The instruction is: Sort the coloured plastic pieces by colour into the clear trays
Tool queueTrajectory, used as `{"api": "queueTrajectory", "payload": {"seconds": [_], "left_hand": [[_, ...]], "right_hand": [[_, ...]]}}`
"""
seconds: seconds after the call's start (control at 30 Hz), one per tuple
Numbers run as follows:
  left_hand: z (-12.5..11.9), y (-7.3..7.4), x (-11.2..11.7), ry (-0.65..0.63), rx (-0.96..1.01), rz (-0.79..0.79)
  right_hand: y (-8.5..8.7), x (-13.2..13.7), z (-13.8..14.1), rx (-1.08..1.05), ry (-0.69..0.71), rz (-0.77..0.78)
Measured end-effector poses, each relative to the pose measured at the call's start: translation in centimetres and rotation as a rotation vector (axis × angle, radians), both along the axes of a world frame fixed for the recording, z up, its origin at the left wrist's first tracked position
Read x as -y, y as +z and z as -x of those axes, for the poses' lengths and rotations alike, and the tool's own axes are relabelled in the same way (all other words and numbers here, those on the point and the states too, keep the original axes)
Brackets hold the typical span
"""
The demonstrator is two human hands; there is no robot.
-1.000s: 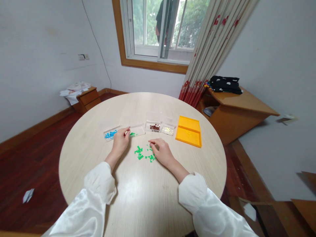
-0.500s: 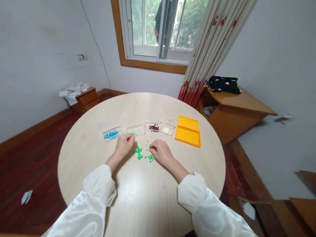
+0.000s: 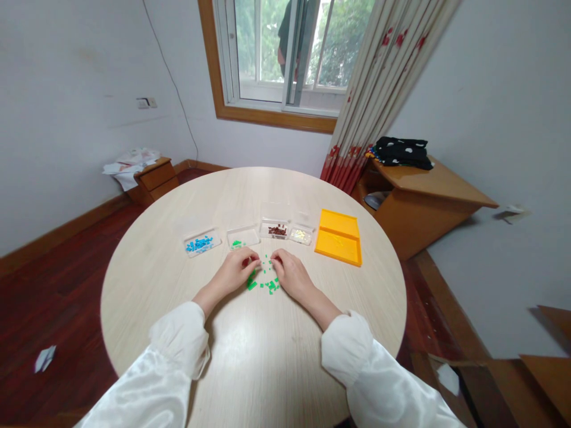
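Note:
Small green plastic pieces lie scattered on the round table between my two hands. My left hand is closed in a loose pinch over the left part of them, thumb and forefinger tips close together. Facing it, my right hand curls at the right side of the pieces, its thumb and finger also drawn together. Whatever either pinch holds is too small to make out. Just beyond my left hand stands a clear box with some green pieces inside.
A clear box of blue pieces stands at the left. Right of centre are boxes with brown pieces and pale yellow pieces. An open yellow case lies farther right on the round table.
My left hand has moved from the green pieces' box back toward me and right, over the loose pieces. More green shows in that box. My right hand has shifted slightly.

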State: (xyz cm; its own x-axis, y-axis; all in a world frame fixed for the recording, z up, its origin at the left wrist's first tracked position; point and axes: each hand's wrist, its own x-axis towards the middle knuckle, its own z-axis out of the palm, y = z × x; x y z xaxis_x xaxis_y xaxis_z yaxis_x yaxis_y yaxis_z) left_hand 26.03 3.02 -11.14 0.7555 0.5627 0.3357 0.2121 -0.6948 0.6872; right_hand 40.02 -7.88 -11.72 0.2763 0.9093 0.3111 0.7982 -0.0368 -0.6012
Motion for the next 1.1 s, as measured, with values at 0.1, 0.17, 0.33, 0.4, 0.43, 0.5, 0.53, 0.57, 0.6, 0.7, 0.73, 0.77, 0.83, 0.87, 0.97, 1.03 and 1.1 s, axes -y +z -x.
{"api": "queueTrajectory", "payload": {"seconds": [0.1,0.17,0.33,0.4,0.43,0.5,0.53,0.57,0.6,0.7,0.73,0.77,0.83,0.87,0.97,1.03,1.1], "left_hand": [[-0.1,0.0,0.2,-0.049,0.019,0.042],[-0.1,0.0,0.5,-0.081,0.013,0.079],[-0.2,0.1,0.9,-0.105,0.008,0.103],[-0.2,0.1,1.0,-0.106,-0.003,0.088],[-0.2,0.1,1.0,-0.11,-0.008,0.083],[-0.2,0.1,0.9,-0.107,-0.006,0.079],[-0.2,0.1,0.8,-0.09,0.002,0.078],[-0.1,0.1,0.6,-0.058,0.017,0.077],[-0.1,0.0,0.4,-0.007,0.038,0.075],[0.2,-0.2,-0.5,0.205,0.106,0.064],[0.4,-0.3,-0.9,0.274,0.123,0.058],[0.5,-0.4,-1.3,0.333,0.136,0.051],[0.7,-0.6,-2.1,0.419,0.15,0.037],[0.8,-0.7,-2.4,0.449,0.153,0.036],[1.0,-1.1,-3.2,0.504,0.145,0.044],[1.0,-1.3,-3.6,0.522,0.139,0.039],[0.9,-1.6,-3.8,0.527,0.136,0.022]], "right_hand": [[0.2,0.1,0.1,-0.115,0.072,-0.048],[0.3,0.1,0.2,-0.151,0.118,-0.082],[0.4,0.2,0.4,-0.189,0.156,-0.09],[0.4,0.2,0.4,-0.195,0.15,-0.073],[0.3,0.2,0.4,-0.196,0.145,-0.068],[0.2,0.2,0.3,-0.196,0.127,-0.069],[0.2,0.2,0.3,-0.191,0.113,-0.071],[0.1,0.1,0.2,-0.18,0.096,-0.072],[-0.1,0.1,0.1,-0.163,0.078,-0.073],[-0.5,-0.1,-0.1,-0.063,0.03,-0.083],[-0.6,-0.1,-0.2,-0.022,0.018,-0.083],[-0.7,-0.2,-0.2,0.019,0.011,-0.078],[-1.0,-0.2,-0.4,0.085,0.008,-0.052],[-1.1,-0.2,-0.4,0.106,0.011,-0.036],[-1.4,-0.2,-0.6,0.131,0.013,-0.023],[-1.5,-0.3,-0.6,0.137,0.009,-0.029],[-1.5,-0.3,-0.6,0.147,0.017,-0.028]]}}
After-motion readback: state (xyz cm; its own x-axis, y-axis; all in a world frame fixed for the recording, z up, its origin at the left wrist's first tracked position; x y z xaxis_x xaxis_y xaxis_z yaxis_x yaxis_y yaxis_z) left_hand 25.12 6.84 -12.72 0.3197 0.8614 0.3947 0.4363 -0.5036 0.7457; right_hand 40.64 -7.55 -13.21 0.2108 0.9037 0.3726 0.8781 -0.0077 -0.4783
